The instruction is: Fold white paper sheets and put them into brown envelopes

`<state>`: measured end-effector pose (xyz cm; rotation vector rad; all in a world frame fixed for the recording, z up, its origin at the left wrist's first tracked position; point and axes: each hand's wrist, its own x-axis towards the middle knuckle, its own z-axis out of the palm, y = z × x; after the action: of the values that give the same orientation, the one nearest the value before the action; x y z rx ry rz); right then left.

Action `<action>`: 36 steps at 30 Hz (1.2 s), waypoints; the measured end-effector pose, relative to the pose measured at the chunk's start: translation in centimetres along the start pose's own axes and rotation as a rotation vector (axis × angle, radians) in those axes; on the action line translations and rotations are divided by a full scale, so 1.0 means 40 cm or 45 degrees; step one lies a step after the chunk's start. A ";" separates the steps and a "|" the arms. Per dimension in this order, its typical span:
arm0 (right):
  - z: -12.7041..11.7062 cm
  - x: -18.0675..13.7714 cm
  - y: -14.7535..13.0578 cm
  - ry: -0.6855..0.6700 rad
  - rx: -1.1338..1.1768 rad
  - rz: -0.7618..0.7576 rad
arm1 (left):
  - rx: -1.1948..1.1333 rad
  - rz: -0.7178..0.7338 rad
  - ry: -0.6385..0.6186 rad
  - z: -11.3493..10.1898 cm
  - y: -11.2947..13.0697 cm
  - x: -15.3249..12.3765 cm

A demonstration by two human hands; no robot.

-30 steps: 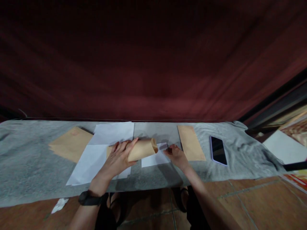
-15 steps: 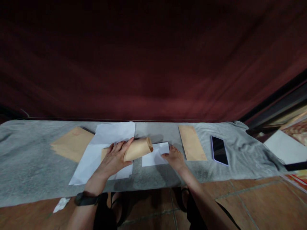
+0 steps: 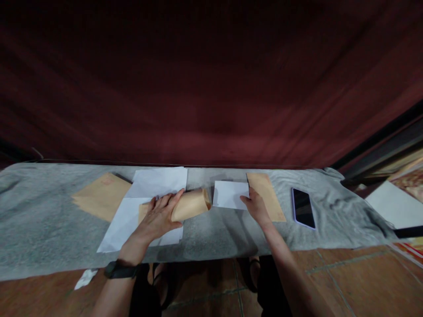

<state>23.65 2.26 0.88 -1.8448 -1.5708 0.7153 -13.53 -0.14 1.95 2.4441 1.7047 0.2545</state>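
My left hand (image 3: 160, 220) grips a brown paper envelope (image 3: 191, 205) across its middle, fingers on the far side and thumb on the near side. The envelope bulges, and its open mouth faces right. Between thumb and fingers, my right hand (image 3: 257, 206) pinches the right edge of a folded white sheet of paper (image 3: 230, 194). That sheet is raised off the cloth, its left edge close to the envelope's mouth but apart from it. Beneath my left hand lie larger white sheets (image 3: 158, 181), partly covered by the envelope.
A stack of brown envelopes (image 3: 101, 196) lies on the left of the grey cloth (image 3: 42, 220). Another brown envelope (image 3: 267, 198) lies behind my right hand. Farther right is a phone (image 3: 303, 208). A dark red curtain (image 3: 211, 88) hangs behind, and crumpled white paper (image 3: 86, 278) is on the tiled floor.
My right hand has lifted the folded white sheet from the cloth and moved it up and to the right. My left hand stays on the envelope.
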 end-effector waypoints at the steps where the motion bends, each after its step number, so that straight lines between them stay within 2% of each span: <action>1: -0.006 0.004 0.007 0.036 0.080 -0.024 | 0.004 -0.003 0.001 0.002 0.001 0.001; 4: -0.011 0.006 0.018 0.068 0.334 -0.084 | 0.016 -0.017 -0.012 0.005 0.003 0.005; 9: 0.003 0.002 0.013 -0.036 0.710 -0.052 | 0.040 -0.033 -0.029 0.002 0.012 0.011; 12: 0.014 -0.002 0.007 -0.096 0.801 -0.031 | 0.052 -0.042 -0.020 0.001 0.018 0.014; 18: 0.025 -0.011 0.015 -0.187 0.723 -0.017 | 0.067 -0.019 0.024 0.004 0.021 0.016; 22: 0.009 -0.011 0.025 -0.271 0.543 -0.067 | 0.079 -0.012 0.035 0.006 0.024 0.016; 29: -0.014 -0.012 0.018 -0.356 0.298 -0.022 | 0.092 0.006 0.057 0.011 0.026 0.015; 36: -0.012 -0.010 0.022 -0.378 0.331 -0.088 | 0.069 0.055 0.079 0.009 0.046 0.022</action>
<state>24.51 1.71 0.55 -1.5409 -1.6243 1.1451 -11.48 0.05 2.03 2.5396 1.7066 0.2958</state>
